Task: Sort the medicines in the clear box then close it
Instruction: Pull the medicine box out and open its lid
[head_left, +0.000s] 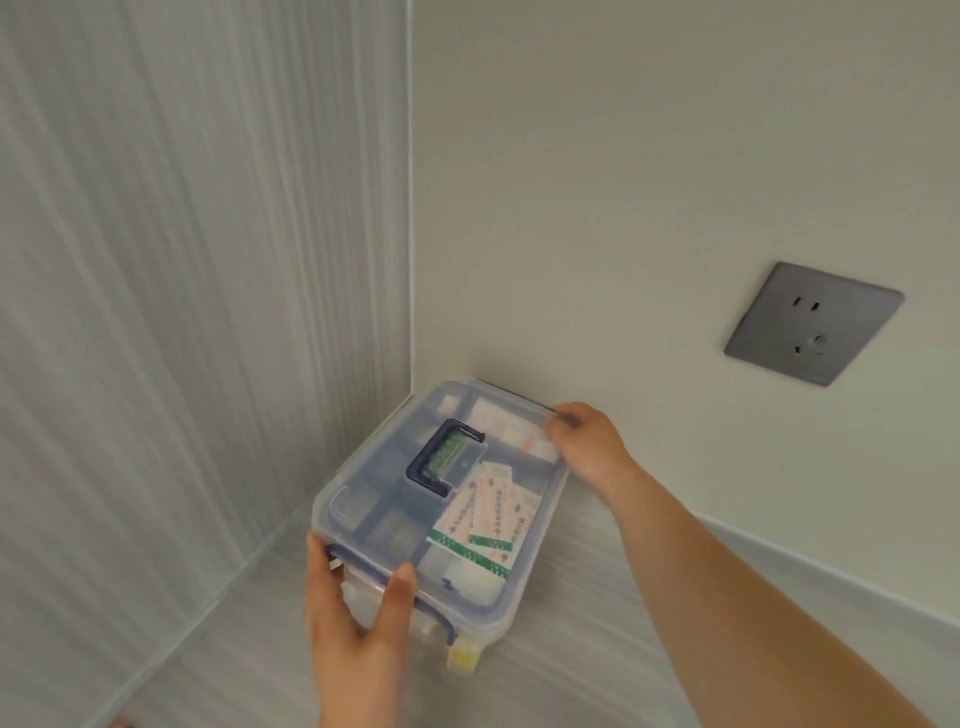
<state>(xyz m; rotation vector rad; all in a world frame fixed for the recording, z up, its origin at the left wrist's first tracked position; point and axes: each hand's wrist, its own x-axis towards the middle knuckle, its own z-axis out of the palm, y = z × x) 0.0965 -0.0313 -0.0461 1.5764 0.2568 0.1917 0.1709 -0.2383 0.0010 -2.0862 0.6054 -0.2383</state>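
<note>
I observe a clear rectangular plastic box (524, 551) sitting on a pale grey wood-grain surface (597, 649), pushed into the corner where a ribbed grey panel (182, 286) meets a plain cream wall (649, 182). Its transparent lid (374, 499) lies on top, with a dark blue carry handle (441, 460) folded flat at the centre. Through the lid I see white sachets with green-striped ends (483, 530) in the near right part and blurred white packets (511, 428) toward the far side; I cannot read any labels.

My left hand (353, 618) is wrapped over the near short end of the box, thumb on the lid edge, fingers spread down over the dark blue latch (431, 616). My right hand (587, 441) grips the far right corner of the lid, fingers curled and pressed together on its rim.

A grey square wall socket (813, 323) is mounted on the cream wall, well apart from the box, up and to the right.
</note>
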